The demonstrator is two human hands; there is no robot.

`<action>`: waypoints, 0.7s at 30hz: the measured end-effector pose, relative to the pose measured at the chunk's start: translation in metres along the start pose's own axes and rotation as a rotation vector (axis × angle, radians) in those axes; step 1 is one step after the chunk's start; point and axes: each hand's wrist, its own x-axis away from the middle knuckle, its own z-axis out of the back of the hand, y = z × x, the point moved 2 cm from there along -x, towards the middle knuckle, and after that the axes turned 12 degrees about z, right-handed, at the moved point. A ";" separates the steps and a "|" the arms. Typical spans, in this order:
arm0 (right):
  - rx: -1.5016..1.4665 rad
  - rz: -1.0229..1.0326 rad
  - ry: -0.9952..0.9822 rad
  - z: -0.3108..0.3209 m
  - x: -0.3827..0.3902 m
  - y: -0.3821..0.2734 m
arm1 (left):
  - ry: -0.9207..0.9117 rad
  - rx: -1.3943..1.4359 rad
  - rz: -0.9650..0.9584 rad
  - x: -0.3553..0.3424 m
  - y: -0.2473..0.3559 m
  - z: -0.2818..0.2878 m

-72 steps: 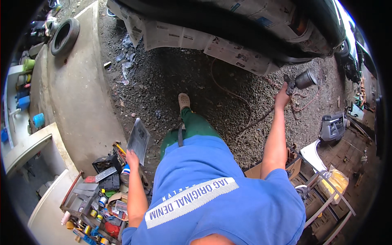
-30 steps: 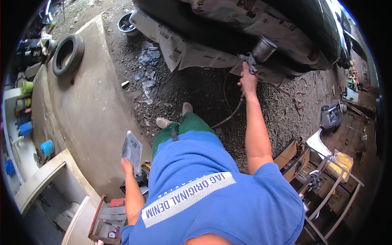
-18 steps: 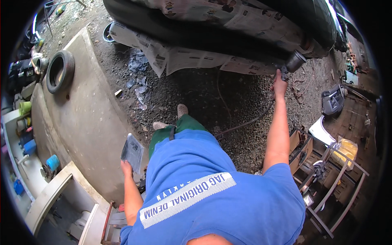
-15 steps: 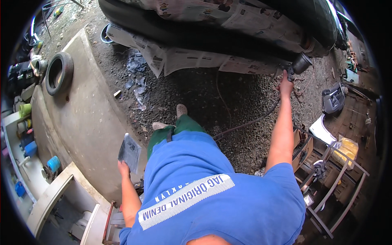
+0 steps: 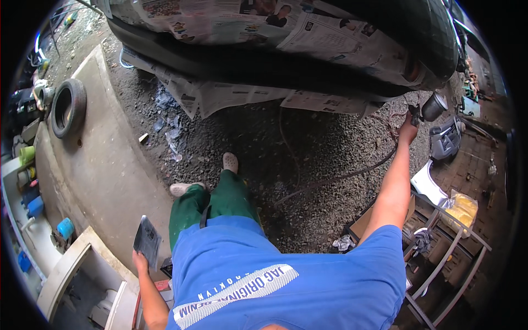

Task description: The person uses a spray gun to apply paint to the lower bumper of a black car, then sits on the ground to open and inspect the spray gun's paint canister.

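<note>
My right hand (image 5: 408, 132) is closed round the grip of a spray gun (image 5: 414, 114) with a dark grey cup (image 5: 434, 106). From it a dark air hose (image 5: 352, 175) runs down over the gravel. The gun is near the right end of a long dark car body part (image 5: 236, 60), masked above and below with newspaper (image 5: 335, 38). Low on the left, my left hand (image 5: 141, 262) grips a flat grey rectangular sheet (image 5: 147, 242) by its lower edge, well away from the car. Its fingers are partly hidden.
A tyre (image 5: 69, 108) lies on the concrete slab (image 5: 118, 159) at left. Crumpled plastic (image 5: 173, 132) is on the gravel. To the right are a grey plastic car part (image 5: 445, 137), a yellow bundle (image 5: 462, 210) and a metal frame (image 5: 440, 269). White cabinetry (image 5: 82, 258) stands lower left.
My right hand and the spray gun have moved right, past the newspaper's lower right end. The car body part fills more of the view. My left hand with the sheet appears lower and further left.
</note>
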 end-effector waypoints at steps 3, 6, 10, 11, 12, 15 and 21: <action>-0.026 -0.034 -0.029 0.004 -0.006 -0.004 | 0.004 -0.041 0.029 -0.003 0.014 -0.001; -0.134 -0.030 -0.002 0.021 -0.007 -0.015 | -0.031 -0.028 -0.014 -0.016 0.033 -0.018; -0.448 -0.345 -0.112 0.002 0.063 -0.081 | 0.017 -0.023 -0.121 -0.028 0.043 -0.014; -0.497 -0.363 -0.134 0.002 0.072 -0.094 | -0.007 0.018 -0.107 -0.034 0.048 -0.021; -0.545 -0.382 -0.159 0.001 0.082 -0.107 | -0.020 0.041 -0.115 -0.038 0.052 -0.025; -0.541 -0.356 -0.188 0.005 0.121 -0.166 | -0.039 0.126 -0.140 -0.054 0.071 -0.036; -0.627 -0.448 -0.275 -0.014 0.217 -0.271 | -0.053 0.074 -0.152 -0.120 0.055 -0.037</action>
